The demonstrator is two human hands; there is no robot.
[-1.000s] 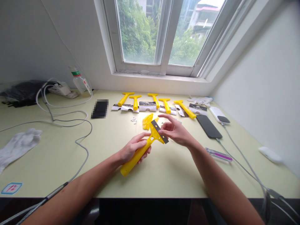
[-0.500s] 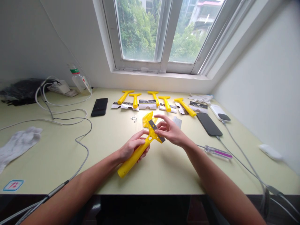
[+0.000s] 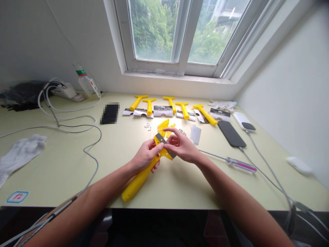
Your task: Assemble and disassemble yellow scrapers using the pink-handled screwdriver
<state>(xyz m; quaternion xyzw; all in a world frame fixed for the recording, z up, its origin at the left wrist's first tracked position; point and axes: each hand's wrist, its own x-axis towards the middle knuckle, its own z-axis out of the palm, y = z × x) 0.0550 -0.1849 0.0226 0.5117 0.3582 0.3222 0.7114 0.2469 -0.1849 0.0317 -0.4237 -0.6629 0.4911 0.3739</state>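
Note:
My left hand is closed around the neck of a yellow scraper handle, its thumb up on the scraper head. A dark flat blade lies across that head, and my right hand pinches it near its right part, index finger raised. Just beyond my hands lie several yellow plastic pieces. Small white nuts are scattered to their left. Small metal screws and a stack of grey blades lie to the right, partly behind my right hand.
Several yellow scraper handles rest on packaging cards at the back. To the right are a screwdriver, a black phone, a white device and cables. A white glove and a bottle are at left.
My left hand has shifted up the scraper, and its thumb now presses on the head beside the blade. The scraper has moved slightly left and its handle end lower.

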